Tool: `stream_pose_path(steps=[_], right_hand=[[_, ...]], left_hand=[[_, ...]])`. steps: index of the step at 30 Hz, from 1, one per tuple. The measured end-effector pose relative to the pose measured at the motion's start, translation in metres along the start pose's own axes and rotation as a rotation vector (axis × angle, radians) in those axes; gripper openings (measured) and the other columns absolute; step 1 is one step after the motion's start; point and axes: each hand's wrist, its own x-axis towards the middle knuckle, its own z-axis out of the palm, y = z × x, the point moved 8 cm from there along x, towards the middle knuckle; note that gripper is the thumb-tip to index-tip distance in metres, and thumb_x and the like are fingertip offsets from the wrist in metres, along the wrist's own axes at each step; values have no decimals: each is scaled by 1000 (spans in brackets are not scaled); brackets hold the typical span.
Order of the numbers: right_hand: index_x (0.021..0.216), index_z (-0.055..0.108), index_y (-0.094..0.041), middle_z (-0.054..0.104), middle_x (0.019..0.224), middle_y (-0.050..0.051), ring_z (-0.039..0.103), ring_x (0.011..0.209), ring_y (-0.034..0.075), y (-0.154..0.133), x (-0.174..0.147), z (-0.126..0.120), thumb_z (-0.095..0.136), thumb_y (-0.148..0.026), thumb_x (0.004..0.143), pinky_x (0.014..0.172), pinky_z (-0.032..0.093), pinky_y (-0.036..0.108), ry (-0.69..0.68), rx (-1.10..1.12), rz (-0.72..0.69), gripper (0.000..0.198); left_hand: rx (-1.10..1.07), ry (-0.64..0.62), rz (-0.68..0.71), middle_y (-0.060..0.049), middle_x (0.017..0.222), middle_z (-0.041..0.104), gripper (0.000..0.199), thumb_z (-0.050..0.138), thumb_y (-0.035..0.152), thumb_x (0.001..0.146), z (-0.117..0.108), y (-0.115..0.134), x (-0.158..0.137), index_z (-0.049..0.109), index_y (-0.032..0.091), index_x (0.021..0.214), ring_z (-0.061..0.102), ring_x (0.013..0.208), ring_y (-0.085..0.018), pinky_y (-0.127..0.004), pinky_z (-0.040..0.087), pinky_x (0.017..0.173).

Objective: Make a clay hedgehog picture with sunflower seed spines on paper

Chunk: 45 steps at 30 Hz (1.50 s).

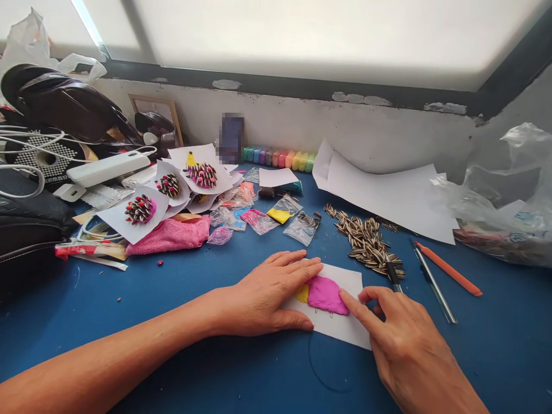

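Note:
A white sheet of paper (345,333) lies on the blue table, bearing a flattened magenta clay shape (328,295) with yellow clay (302,294) at its left end. Small leg-like marks are drawn beneath the magenta clay. My left hand (276,293) rests flat on the paper's left side, fingers stretched, partly covering the yellow clay. The index finger of my right hand (401,333) touches the clay's right edge, while its other visible fingers are curled. From behind those fingers sticks out a black-gripped pen (393,273), apparently tucked in the hand; its rear is hidden.
Striped sunflower seeds (366,241) are heaped beyond my right hand, near a silver pen (435,284) and an orange pen (451,270). Small clay bags (280,214), seed-covered clay figures (141,209) and a pink cloth (172,234) lie further back. A plastic bag (509,195) sits right.

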Motion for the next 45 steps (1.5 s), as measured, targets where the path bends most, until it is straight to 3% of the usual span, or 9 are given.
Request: stream_pose_path(steps=[9,17,23,28,31,38,45], right_hand=[[132,60,-20,59,110,14,55,89,22,-13,-3,-5,48,-3,88,79,47,37,49,-47,-146,49],[135,61,-19,64,110,15,58,93,25,-11,-3,-5,49,-2,84,84,48,41,-64,-208,-147,55],[128,65,-18,63,106,14,58,90,24,-7,0,-10,47,-2,86,80,48,39,-39,-183,-120,49],[140,55,-21,60,113,15,56,96,26,-11,0,-8,49,0,86,83,48,42,13,-109,-120,57],[139,56,-21,59,114,16,55,98,28,-16,0,-2,50,-6,89,85,48,45,2,-90,-139,52],[133,59,-21,61,109,15,55,94,27,-15,1,-2,53,-4,84,85,47,43,0,-161,-89,52],[130,62,-22,62,106,14,55,90,27,-10,-2,-2,50,-6,84,83,46,43,-13,-192,-56,51]], left_hand=[[9,3,6,-10,162,33,87,72,50,89,0,0,0,31,17,157,19,154,-30,-47,19,125],[-3,-7,-1,-9,163,32,86,71,51,90,0,-1,-1,30,18,158,19,154,-28,-46,19,125],[6,-15,-8,-10,163,30,87,71,52,89,1,-1,0,30,14,157,18,154,-29,-46,16,126],[-11,-14,-16,-9,163,30,87,71,51,90,2,-2,-1,28,19,158,17,154,-30,-50,17,125],[-22,-4,-4,-9,163,31,85,71,49,90,1,-1,-1,28,24,159,19,154,-31,-51,18,125],[-17,-7,-9,-10,162,32,86,72,49,89,1,-1,0,30,20,158,18,154,-30,-49,19,125],[-16,-1,-2,-8,163,32,84,71,50,90,0,0,0,29,23,158,19,154,-30,-50,19,125]])
